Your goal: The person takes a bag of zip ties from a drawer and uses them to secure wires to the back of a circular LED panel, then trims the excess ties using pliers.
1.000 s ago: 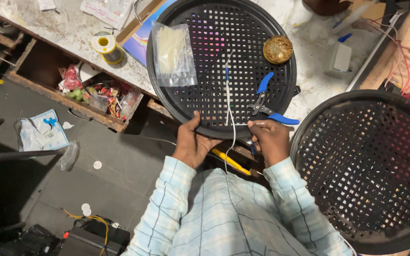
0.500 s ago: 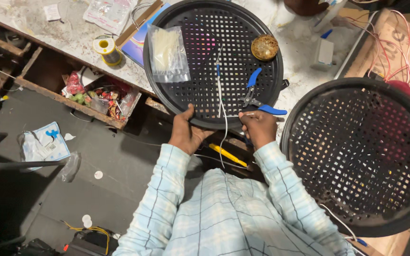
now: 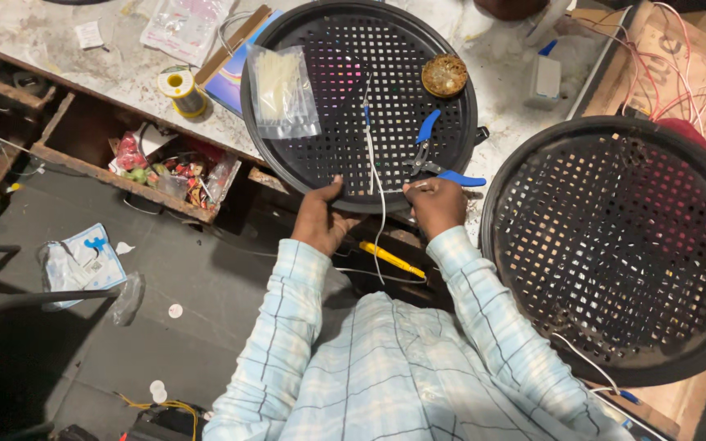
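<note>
A round black perforated grille point(image 3: 345, 98) lies on the worn workbench. My left hand point(image 3: 320, 222) grips its near rim, thumb on top. My right hand point(image 3: 437, 204) rests at the same rim further right, fingers pinched on a thin white wire point(image 3: 372, 155) that runs up across the grille and hangs below the bench edge. Blue-handled pliers point(image 3: 433, 157) lie on the grille just above my right hand. A clear bag of white ties point(image 3: 282, 90) and a small round brass-coloured disc point(image 3: 444, 75) also sit on the grille.
A second, larger black grille point(image 3: 614, 245) lies to the right. A solder spool point(image 3: 180, 86) stands at the left, above an open drawer of small parts point(image 3: 165, 167). A yellow-handled screwdriver point(image 3: 390, 259) lies below the bench edge. Red and yellow wires point(image 3: 680, 65) are at the top right.
The view has shifted slightly. Both hands stay at the grille's near rim, the right still pinching the white wire.
</note>
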